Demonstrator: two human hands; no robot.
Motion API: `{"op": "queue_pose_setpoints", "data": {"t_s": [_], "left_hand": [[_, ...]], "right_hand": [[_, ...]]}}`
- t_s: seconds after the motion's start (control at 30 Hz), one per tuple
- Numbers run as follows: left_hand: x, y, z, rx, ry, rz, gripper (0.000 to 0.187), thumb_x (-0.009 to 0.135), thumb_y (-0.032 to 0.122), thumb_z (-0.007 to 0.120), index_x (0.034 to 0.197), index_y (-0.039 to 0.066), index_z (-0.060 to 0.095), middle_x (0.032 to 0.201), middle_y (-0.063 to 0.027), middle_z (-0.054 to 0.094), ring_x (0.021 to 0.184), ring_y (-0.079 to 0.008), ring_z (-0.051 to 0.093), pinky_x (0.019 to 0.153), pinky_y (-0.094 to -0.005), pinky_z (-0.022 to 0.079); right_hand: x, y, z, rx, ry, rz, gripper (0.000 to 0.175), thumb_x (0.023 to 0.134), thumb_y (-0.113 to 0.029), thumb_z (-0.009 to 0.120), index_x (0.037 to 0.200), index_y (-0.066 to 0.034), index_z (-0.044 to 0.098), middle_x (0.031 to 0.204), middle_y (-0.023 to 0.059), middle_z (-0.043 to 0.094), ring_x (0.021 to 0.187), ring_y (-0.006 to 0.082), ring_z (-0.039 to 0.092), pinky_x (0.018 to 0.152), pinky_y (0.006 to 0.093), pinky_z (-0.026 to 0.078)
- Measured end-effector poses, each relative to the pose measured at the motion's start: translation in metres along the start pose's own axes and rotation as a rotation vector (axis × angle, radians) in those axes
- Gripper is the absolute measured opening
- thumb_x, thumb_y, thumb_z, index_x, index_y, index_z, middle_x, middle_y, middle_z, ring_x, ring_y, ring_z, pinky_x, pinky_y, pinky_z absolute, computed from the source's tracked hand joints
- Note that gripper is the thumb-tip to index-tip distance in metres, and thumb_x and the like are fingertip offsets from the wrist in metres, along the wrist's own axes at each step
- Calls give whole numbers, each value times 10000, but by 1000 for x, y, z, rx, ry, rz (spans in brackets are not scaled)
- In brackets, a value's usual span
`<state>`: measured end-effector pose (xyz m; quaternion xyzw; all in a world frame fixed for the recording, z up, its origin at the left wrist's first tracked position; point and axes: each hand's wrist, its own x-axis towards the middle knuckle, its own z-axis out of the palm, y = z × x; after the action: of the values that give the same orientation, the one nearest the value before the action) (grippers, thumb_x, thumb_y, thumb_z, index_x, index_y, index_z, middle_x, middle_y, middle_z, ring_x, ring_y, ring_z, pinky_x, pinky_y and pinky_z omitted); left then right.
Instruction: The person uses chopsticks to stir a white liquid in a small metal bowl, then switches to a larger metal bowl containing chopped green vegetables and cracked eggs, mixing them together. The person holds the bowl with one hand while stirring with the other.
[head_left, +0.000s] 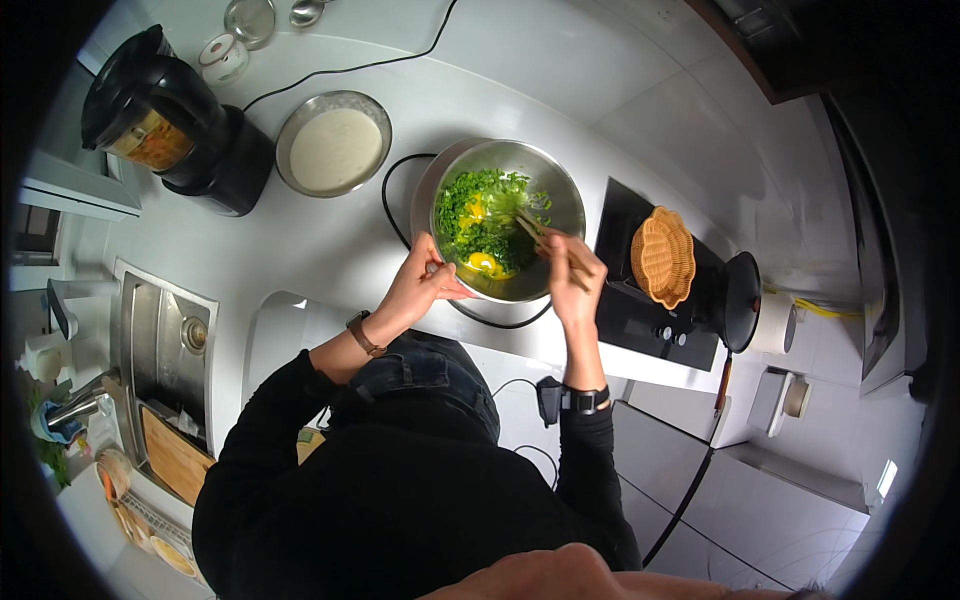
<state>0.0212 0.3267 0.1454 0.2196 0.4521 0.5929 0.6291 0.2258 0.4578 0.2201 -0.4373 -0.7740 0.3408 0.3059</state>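
Observation:
My left hand grips the near-left rim of a stainless steel mixing bowl, which is tilted towards me. Chopped green leaves, probably scallions or chives, fill much of its left side. Among them lie raw egg yolks with some clear egg white. In my right hand is a pair of wooden chopsticks, held at the bowl's right side. Their tips reach into the greens and are blurred there. A pale round surface shows behind the bowl's left edge; what it belongs to is mostly hidden.
Left on the counter stand a metal bowl of whitish batter and a black blender with orange contents. A wicker basket rests on the black cooktop, beside a frying pan. A sink lies at lower left. Black cable crosses the counter.

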Motion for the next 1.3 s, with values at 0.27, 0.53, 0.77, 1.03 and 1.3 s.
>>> {"op": "queue_pose_setpoints", "data": {"t_s": [0.27, 0.53, 0.77, 1.03, 1.3], "left_hand": [[0, -1, -2, -17, -2, -3, 192, 1065, 22, 507, 1055, 54, 318, 1057, -132, 521, 912, -390, 764, 838, -449, 671], [1, -4, -3, -10, -19, 12, 199, 1062, 0, 489, 1070, 52, 297, 1066, -147, 522, 888, -349, 769, 793, -426, 685], [0, -1, -5, 2, -15, 17, 174, 1066, 27, 505, 1105, 45, 337, 1113, -132, 537, 913, -377, 765, 844, -449, 673], [-3, -8, -5, -22, -17, 1, 182, 1066, 30, 514, 1114, 45, 338, 1077, -118, 529, 909, -383, 760, 833, -466, 674], [-4, -3, -7, -14, -17, 17, 207, 1063, 4, 505, 1074, 51, 304, 1070, -119, 477, 882, -346, 770, 802, -414, 685]], "right_hand": [[-11, 3, -2, 10, -136, -81, 239, 1061, -133, 612, 1060, 64, 749, 894, 153, 770, 780, 205, 757, 724, 303, 589], [6, 1, -3, -167, 4, -85, 276, 1080, -153, 587, 1090, 73, 745, 915, 135, 757, 811, 196, 757, 764, 299, 587], [-15, 0, -6, 111, -284, -54, 184, 1033, -85, 627, 1061, 39, 760, 876, 113, 757, 817, 187, 741, 746, 297, 577], [-2, -3, -16, -186, 66, 115, 270, 1078, -143, 598, 1081, 94, 725, 908, 141, 773, 835, 180, 756, 780, 299, 598], [-19, 2, -1, 247, -296, 23, 195, 1039, -78, 629, 1076, 70, 750, 948, 130, 763, 829, 182, 752, 756, 294, 608]]}}
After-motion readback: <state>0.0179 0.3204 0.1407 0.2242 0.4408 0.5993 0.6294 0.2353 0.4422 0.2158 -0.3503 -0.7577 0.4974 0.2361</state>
